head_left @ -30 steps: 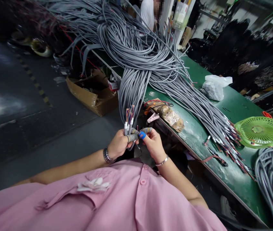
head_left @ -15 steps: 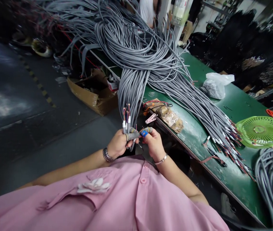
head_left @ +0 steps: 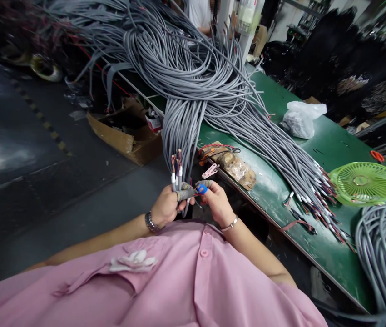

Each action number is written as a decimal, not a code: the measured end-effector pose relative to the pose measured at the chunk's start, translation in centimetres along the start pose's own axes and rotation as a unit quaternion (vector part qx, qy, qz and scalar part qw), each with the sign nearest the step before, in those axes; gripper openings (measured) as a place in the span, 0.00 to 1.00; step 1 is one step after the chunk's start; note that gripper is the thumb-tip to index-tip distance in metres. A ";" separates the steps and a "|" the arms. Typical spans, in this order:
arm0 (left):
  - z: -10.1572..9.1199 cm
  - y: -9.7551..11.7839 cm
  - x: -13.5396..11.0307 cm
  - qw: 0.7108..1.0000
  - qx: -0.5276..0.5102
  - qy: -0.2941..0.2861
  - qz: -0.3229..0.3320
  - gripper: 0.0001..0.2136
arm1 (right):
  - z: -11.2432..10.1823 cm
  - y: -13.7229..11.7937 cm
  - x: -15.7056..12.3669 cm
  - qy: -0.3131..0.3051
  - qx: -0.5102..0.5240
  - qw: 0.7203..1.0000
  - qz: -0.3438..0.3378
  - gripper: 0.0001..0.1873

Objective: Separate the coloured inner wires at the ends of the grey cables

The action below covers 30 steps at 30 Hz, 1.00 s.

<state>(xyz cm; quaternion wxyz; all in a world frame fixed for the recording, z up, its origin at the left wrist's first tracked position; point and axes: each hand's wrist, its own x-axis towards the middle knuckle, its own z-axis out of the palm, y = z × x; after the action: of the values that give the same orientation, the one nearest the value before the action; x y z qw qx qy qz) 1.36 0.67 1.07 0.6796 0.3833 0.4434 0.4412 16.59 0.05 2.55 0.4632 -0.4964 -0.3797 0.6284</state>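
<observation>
My left hand [head_left: 168, 204] is closed around several grey cables [head_left: 180, 180], whose white-banded ends and coloured inner wires stick up above the fist. Grey wrapping covers its thumb and a finger. Close beside it, my right hand [head_left: 215, 198] pinches the thin coloured wires of a cable end between thumb and forefinger; a blue cover sits on the thumb. The fingertips of both hands nearly meet, partly hiding those wires. From the hands, the cables run up into a hanging grey bundle [head_left: 182, 127] at the table's edge.
On the green table [head_left: 329, 150] lie a big heap of grey cables [head_left: 179, 68], a green fan [head_left: 363, 184], a plastic bag [head_left: 302, 120] and a pink clip [head_left: 210, 170] at the edge. A cardboard box [head_left: 125, 141] stands on the floor. A person in white [head_left: 198, 13] is behind the heap.
The view has shifted slightly, so the table and its contents sit a little further left. Both hands keep their hold, with hardly any visible movement at the fingertips.
</observation>
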 end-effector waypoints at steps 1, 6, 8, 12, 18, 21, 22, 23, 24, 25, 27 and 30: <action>0.0 -0.1 0.0 1.000 0.003 -0.004 -0.001 0.09 | 0.0 0.0 0.0 0.000 -0.004 1.000 0.003 0.16; 0.3 -0.1 0.1 1.000 -0.004 0.010 0.002 0.09 | 0.1 0.1 -0.1 0.023 -0.010 1.000 -0.015 0.13; 0.3 0.1 0.2 1.000 -0.016 0.026 0.003 0.09 | 0.2 0.3 -0.2 0.034 -0.009 0.999 -0.019 0.13; 0.2 0.2 0.1 0.999 -0.016 0.029 0.005 0.09 | 0.1 0.4 -0.3 0.017 -0.001 1.000 -0.021 0.11; -0.3 0.0 0.0 0.999 0.019 -0.025 0.011 0.08 | -0.8 -0.5 0.1 -0.011 0.015 1.000 0.005 0.16; -0.4 -0.1 0.1 0.999 0.016 -0.037 0.002 0.08 | -1.1 -0.7 0.3 -0.015 0.019 1.000 0.018 0.17; -0.4 -0.2 0.1 0.999 0.015 -0.040 -0.001 0.08 | -1.1 -0.7 0.3 -0.014 0.022 0.999 0.020 0.17; -0.5 -0.3 0.1 0.999 0.014 -0.043 -0.002 0.08 | -1.1 -0.7 0.4 -0.012 0.023 0.999 0.020 0.16; -0.5 -0.3 0.2 0.999 0.013 -0.046 -0.004 0.08 | -1.1 -0.8 0.4 -0.009 0.023 1.000 0.017 0.15; -0.5 -0.4 0.2 0.999 0.012 -0.048 -0.005 0.08 | -1.1 -0.8 0.4 -0.006 0.023 1.000 0.013 0.14; -0.6 -0.5 0.2 0.999 0.009 -0.053 -0.004 0.08 | -1.0 -0.8 0.4 -0.003 0.023 1.000 0.005 0.13; -0.7 -0.5 0.2 0.998 -0.003 -0.060 -0.003 0.10 | -1.1 -0.5 0.6 -0.013 0.054 0.998 0.014 0.11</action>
<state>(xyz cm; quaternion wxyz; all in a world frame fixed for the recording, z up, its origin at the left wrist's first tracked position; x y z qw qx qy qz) 0.89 0.75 0.35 0.7077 0.4052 0.4017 0.4168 17.70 0.80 2.61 0.4754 -0.4680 -0.3445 0.6605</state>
